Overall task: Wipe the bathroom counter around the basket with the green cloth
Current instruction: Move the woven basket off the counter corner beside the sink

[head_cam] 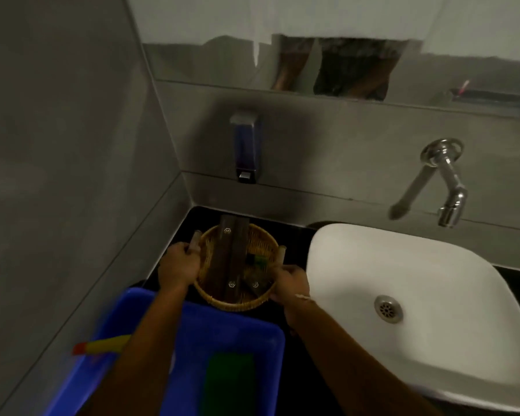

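A round woven basket (260,240) with two pale handles sits in the back corner of the black counter (294,235). It holds dark brown packets and a small green item. My left hand (179,265) grips its left handle and my right hand (290,285) grips its right rim by the other handle. The green cloth (228,382) lies folded in a blue plastic tub (267,331) at the front, beneath my forearms.
A white basin (403,310) with a metal drain fills the right side, under a chrome wall tap (446,181). A soap dispenser (246,145) hangs on the grey wall above the basket. A yellow and red bottle (102,345) lies in the tub. A mirror runs along the top.
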